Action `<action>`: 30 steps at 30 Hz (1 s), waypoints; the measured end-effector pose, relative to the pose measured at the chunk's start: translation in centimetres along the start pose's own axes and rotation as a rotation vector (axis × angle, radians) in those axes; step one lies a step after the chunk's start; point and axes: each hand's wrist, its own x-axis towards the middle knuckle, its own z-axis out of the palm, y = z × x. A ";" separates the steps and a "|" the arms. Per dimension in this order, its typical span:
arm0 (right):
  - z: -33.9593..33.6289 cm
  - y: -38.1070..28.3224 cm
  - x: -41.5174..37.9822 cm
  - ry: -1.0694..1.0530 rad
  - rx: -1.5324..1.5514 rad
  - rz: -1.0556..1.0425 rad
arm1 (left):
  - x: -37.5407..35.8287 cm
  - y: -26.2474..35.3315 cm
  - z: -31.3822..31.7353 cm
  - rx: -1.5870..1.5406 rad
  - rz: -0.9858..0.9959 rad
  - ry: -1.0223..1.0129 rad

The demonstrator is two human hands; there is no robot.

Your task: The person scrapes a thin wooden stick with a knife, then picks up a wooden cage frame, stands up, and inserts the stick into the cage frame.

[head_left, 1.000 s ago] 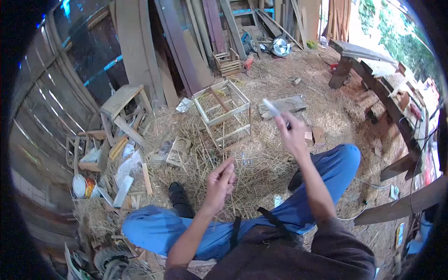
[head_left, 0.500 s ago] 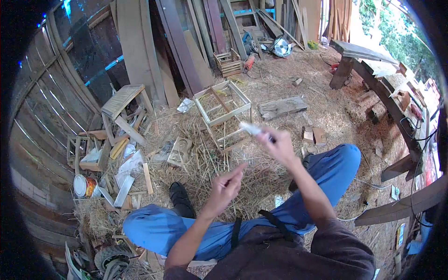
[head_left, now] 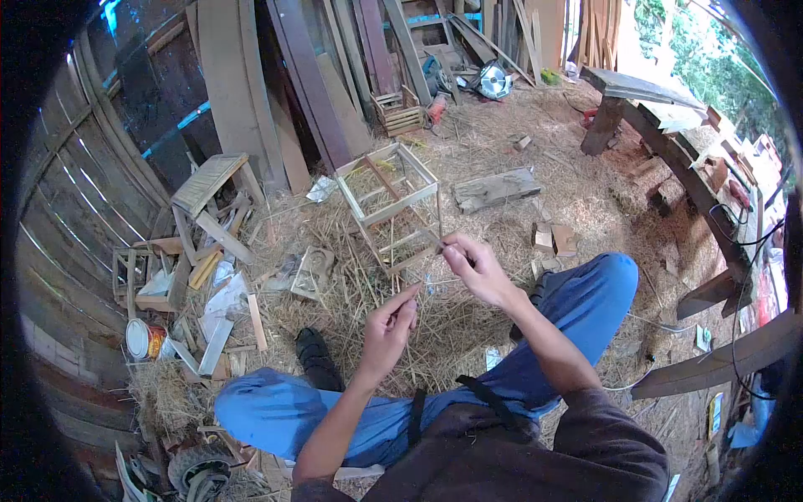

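Observation:
My right hand (head_left: 481,272) is closed around a slim, stick-like tool (head_left: 432,239) that juts up and left from its fingers. Most of that tool is hidden by the grip, and its kind cannot be made out. Lower and to the left, my left hand (head_left: 389,330) has thumb and index finger drawn together, with the fingertips pointing toward my right hand. Beyond both hands stands a small frame of light wooden slats (head_left: 400,201) on the straw-covered ground. The tool overlaps the frame's lower part in this view.
A wooden stool (head_left: 209,184), scrap wood and a paint can (head_left: 145,337) lie at the left. A weathered plank (head_left: 498,189) and a cardboard piece (head_left: 554,240) rest beyond my hands. A circular saw (head_left: 492,82) sits at the back; a heavy bench (head_left: 644,92) stands right.
My right hand has come down and slightly left, and the tool that showed as a pale blur is now steadier and darker. My left hand has moved slightly left and its fingers have drawn together.

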 end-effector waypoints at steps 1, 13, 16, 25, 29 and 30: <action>0.1 0.5 -0.1 0.006 -0.036 -0.047 | 0.0 -0.1 0.0 0.006 -0.002 -0.007; 1.1 1.3 -0.3 0.153 -0.265 -0.195 | -0.1 0.1 0.3 -0.018 -0.026 -0.001; 0.7 1.7 -0.1 0.184 -0.307 -0.210 | -0.1 0.3 0.5 -0.023 0.013 -0.017; 0.3 2.1 0.0 0.383 -0.293 -0.233 | 0.0 0.6 0.0 0.039 0.089 0.044; 1.9 1.9 -0.7 0.240 -0.413 -0.366 | 0.2 -0.3 0.4 0.080 0.186 0.020; 2.1 1.9 -0.4 0.261 -0.319 -0.262 | 0.2 -0.2 0.6 0.079 0.219 0.007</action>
